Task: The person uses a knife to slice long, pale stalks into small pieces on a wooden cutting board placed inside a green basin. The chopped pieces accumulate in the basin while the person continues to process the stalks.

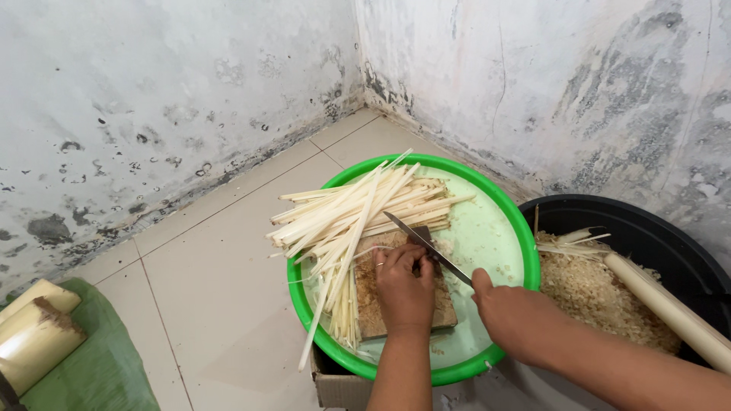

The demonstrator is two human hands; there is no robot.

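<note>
A round green basin (509,217) sits on the tiled floor (221,266). Right of the basin stands a black tub (655,228) of pale shavings. Inside the basin, long pale strips (350,209) lie fanned beside a wooden cutting block (368,293). On the block, the left hand (403,285) presses curled fingers down; the right hand (506,308) grasps a knife (426,245) angled across the basin.
</note>
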